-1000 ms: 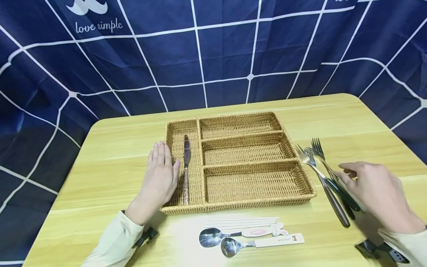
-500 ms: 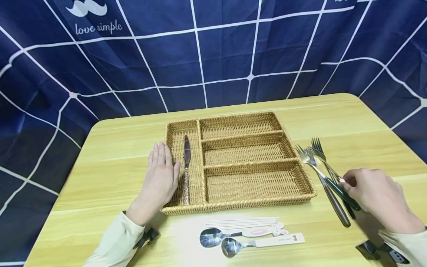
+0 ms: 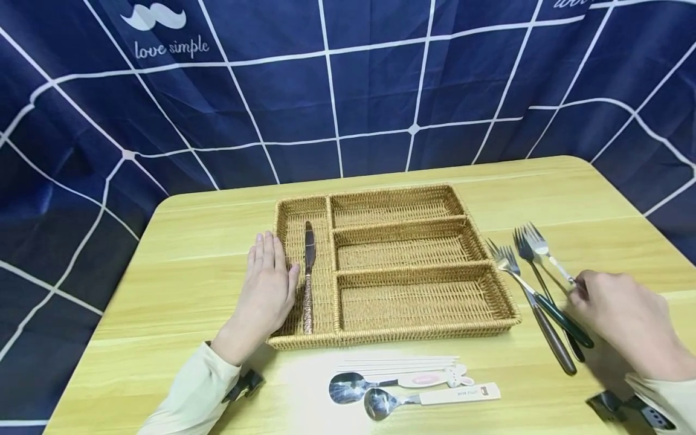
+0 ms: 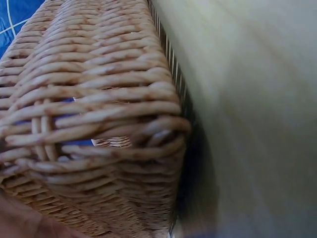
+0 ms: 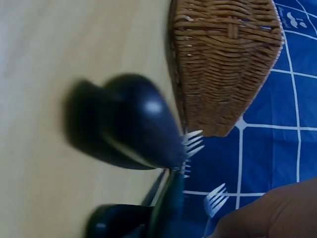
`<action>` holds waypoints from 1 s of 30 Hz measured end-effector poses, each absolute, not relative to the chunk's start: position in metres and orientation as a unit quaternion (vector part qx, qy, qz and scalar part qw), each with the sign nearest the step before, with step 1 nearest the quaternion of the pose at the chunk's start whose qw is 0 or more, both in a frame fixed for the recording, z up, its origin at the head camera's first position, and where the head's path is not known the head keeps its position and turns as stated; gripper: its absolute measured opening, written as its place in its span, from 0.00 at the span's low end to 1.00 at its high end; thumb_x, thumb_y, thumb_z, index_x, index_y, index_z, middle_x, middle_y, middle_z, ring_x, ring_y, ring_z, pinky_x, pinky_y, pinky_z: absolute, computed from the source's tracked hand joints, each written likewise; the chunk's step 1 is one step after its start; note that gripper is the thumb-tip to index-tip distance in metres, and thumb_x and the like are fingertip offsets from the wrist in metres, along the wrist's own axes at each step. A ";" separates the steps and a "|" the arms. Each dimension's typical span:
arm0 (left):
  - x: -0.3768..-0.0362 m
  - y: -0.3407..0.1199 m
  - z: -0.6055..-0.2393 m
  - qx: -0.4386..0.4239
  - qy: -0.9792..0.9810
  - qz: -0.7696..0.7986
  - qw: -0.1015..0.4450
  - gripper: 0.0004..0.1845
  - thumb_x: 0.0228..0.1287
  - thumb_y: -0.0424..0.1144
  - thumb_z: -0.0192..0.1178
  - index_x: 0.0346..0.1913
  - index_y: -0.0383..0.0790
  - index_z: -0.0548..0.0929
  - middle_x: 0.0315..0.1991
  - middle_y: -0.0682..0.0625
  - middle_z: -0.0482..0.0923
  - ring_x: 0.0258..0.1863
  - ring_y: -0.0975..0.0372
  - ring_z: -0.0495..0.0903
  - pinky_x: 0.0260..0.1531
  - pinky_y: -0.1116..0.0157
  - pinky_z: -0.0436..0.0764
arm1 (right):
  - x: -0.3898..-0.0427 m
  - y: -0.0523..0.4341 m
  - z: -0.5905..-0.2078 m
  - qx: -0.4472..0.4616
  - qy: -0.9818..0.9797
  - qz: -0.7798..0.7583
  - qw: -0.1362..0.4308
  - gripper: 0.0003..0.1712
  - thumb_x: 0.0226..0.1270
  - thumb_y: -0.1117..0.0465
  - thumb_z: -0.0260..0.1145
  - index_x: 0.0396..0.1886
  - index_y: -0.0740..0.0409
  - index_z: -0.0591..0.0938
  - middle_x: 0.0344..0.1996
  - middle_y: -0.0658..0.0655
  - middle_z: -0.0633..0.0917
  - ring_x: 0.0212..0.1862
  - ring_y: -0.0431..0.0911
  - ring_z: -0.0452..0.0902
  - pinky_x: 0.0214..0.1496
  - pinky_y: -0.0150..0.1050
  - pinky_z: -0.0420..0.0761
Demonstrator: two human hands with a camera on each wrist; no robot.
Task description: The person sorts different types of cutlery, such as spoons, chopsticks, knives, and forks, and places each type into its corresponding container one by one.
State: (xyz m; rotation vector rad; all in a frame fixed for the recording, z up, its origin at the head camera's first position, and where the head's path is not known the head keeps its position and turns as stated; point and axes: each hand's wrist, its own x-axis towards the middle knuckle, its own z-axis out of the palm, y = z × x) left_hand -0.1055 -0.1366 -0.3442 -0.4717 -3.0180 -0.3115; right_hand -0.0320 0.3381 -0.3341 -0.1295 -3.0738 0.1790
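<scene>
My right hand (image 3: 625, 311) grips a silver fork (image 3: 553, 260) by its handle, tines pointing away; the rest of the handle is hidden in the hand. In the right wrist view this fork (image 5: 216, 200) stands out beyond the fingers. Beside it on the table lie several other forks, among them a green-handled fork (image 3: 560, 315), a brown-handled fork (image 3: 553, 341) and a dark fork (image 3: 535, 266). My left hand (image 3: 266, 293) rests with straight fingers along the left rim of a divided wicker tray (image 3: 402, 269). A table knife (image 3: 309, 272) lies in the tray's left compartment.
In front of the tray lie several thin white sticks (image 3: 402, 361), a rabbit-handled spoon (image 3: 348, 387) and a white-handled spoon (image 3: 459, 394). A blue curtain (image 3: 375, 90) with white lines hangs behind the wooden table (image 3: 206, 241).
My right hand has closed on one fork and drawn it off the others, up and to the right. The left hand has kept its place on the tray.
</scene>
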 end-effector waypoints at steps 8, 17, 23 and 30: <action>-0.106 -0.136 -0.346 -0.150 -0.983 -0.102 0.031 0.35 0.77 0.45 0.40 0.70 0.17 0.48 0.73 0.25 0.41 0.74 0.39 0.40 0.73 0.48 0.43 | -0.036 0.328 -0.324 0.002 -0.994 0.055 0.098 0.04 0.54 0.73 0.60 0.24 0.64 0.75 0.17 0.57 0.71 0.19 0.50 0.67 0.11 0.51 0.64; -0.105 -0.135 -0.345 -0.148 -0.983 -0.105 0.027 0.35 0.77 0.45 0.38 0.70 0.17 0.46 0.72 0.25 0.41 0.74 0.39 0.40 0.73 0.48 0.42 | -0.050 0.309 -0.311 0.037 -0.991 0.061 0.117 0.11 0.46 0.75 0.63 0.32 0.66 0.76 0.22 0.60 0.76 0.23 0.53 0.73 0.14 0.50 0.67; -0.104 -0.136 -0.344 -0.148 -0.983 -0.102 0.028 0.34 0.77 0.45 0.37 0.70 0.17 0.47 0.72 0.25 0.41 0.74 0.38 0.40 0.73 0.47 0.42 | -0.059 0.292 -0.306 0.112 -0.981 0.057 0.149 0.20 0.38 0.74 0.69 0.37 0.67 0.77 0.28 0.61 0.79 0.27 0.55 0.75 0.16 0.51 0.72; -0.105 -0.135 -0.344 -0.150 -0.983 -0.101 0.031 0.33 0.77 0.44 0.37 0.70 0.17 0.48 0.72 0.25 0.40 0.74 0.38 0.41 0.73 0.47 0.42 | -0.071 0.273 -0.301 0.183 -0.970 0.049 0.153 0.26 0.30 0.75 0.74 0.35 0.65 0.76 0.28 0.60 0.79 0.31 0.57 0.76 0.26 0.55 0.77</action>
